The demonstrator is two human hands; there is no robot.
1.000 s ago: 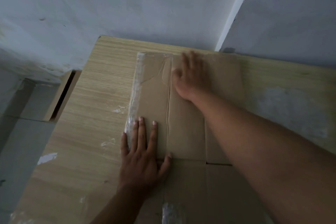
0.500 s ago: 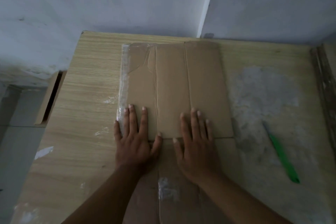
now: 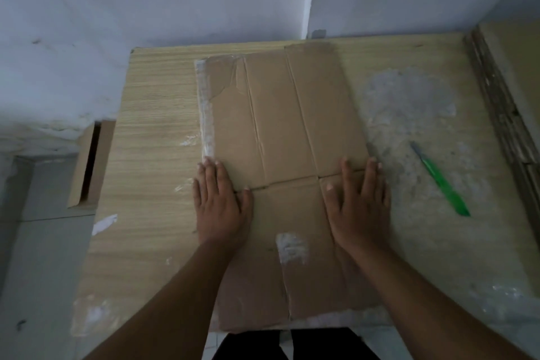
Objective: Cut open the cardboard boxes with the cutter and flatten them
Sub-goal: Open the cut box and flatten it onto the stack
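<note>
A brown cardboard box [image 3: 280,126] lies flattened on the wooden table [image 3: 152,131], with clear tape along its left edge. My left hand [image 3: 219,202] presses flat on the box's left side near the middle fold, fingers straight. On the box's right edge, my right hand [image 3: 359,204] presses flat with fingers spread. A green cutter [image 3: 441,181] lies on the table to the right of the box, apart from both hands.
A stack of flattened cardboard [image 3: 508,114] lies at the table's right edge. Another cardboard box [image 3: 90,166] stands on the floor left of the table. Grey walls close off the far side. Tape residue marks the tabletop on the right.
My right hand came back from the box's far end to the middle, then slid out to the right edge. The left hand stayed near the left edge.
</note>
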